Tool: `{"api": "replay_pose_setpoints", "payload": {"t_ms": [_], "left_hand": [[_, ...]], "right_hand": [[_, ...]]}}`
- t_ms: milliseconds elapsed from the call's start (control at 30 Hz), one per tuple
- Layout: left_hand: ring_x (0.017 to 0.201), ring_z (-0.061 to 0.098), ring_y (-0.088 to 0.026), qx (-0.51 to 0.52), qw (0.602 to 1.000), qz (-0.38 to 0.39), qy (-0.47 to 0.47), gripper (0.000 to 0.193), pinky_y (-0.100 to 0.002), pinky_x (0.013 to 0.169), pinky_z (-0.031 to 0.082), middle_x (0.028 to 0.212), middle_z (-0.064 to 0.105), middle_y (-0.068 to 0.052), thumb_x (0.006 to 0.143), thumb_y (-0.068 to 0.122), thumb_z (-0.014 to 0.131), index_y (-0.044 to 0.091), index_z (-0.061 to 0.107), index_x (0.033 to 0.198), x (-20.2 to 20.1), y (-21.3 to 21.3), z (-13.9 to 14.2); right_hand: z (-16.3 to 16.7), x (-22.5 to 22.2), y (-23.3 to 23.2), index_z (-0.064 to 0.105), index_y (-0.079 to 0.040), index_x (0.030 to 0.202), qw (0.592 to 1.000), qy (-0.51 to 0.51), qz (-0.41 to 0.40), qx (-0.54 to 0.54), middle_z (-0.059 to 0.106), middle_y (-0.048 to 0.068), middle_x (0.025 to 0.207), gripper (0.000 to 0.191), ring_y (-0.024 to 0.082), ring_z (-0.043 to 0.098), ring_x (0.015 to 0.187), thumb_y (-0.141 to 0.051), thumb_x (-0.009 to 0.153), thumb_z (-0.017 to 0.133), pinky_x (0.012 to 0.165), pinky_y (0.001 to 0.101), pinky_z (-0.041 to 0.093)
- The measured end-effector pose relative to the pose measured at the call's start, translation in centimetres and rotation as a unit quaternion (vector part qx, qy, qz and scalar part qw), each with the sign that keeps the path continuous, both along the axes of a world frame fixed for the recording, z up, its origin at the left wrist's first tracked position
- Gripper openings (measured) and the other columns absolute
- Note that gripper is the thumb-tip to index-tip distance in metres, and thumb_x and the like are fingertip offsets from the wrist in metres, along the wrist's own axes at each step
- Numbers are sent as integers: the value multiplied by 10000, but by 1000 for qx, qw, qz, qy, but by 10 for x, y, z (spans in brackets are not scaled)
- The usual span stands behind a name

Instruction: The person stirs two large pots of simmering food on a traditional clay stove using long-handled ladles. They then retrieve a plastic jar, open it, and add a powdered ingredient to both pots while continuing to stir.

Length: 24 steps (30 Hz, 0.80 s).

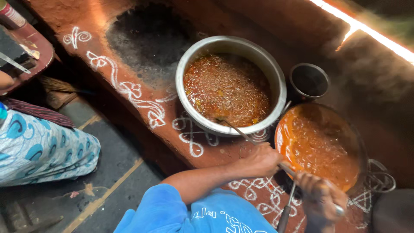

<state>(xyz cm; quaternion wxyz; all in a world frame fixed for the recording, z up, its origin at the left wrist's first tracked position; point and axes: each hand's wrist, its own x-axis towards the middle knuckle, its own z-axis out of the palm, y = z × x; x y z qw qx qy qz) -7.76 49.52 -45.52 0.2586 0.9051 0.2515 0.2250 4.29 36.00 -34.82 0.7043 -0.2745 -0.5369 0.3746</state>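
A large steel pot (276, 77) of reddish-brown stew sits on a clay stove (142, 142). To its right stands a dark pan (360, 146) full of orange gravy. My left hand (263, 160) is closed on the thin metal handle of a ladle (235, 129), whose tip dips into the stew at the pot's near edge. My right hand (321, 198), blurred, is closed on a metal utensil (340, 210) at the pan's near rim. A dark handle (285, 213) slants down between my two hands. My blue sleeve (164, 207) fills the bottom centre.
A small dark cup (309, 80) stands behind the pan. A sooty black opening (151, 34) lies left of the pot, with white chalk patterns (129, 90) along the stove's edge. Another person in blue-and-white patterned cloth (39, 146) sits at left. A bottle (10, 15) stands top left.
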Motion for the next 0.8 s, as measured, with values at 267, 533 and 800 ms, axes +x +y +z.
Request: {"api": "replay_pose_setpoints", "payload": {"t_ms": [267,533,800], "left_hand": [[1226,581,-375,36,998,55,20,185,-612,1067,362,889,732,-110,895,264,636,208,812,887,-38,98,-57],[1462,308,-411,55,993,99,-28,234,-694,1175,133,1338,630,-122,921,326,602,276,831,918,-8,197,-68],[1208,556,-346,37,994,59,-82,326,-563,997,389,1033,708,-87,957,436,594,136,699,880,67,183,-40]], "right_hand": [[-101,-55,93,511,-35,792,996,-39,-68,30,545,73,683,397,143,522,657,-146,1169,453,744,372,533],[-143,-35,183,599,14,813,954,-207,-216,-26,577,49,731,388,142,534,680,-199,1112,473,672,294,459],[-113,24,169,666,32,900,937,-220,-265,-58,569,21,776,330,102,518,716,-191,1109,543,648,261,406]]}}
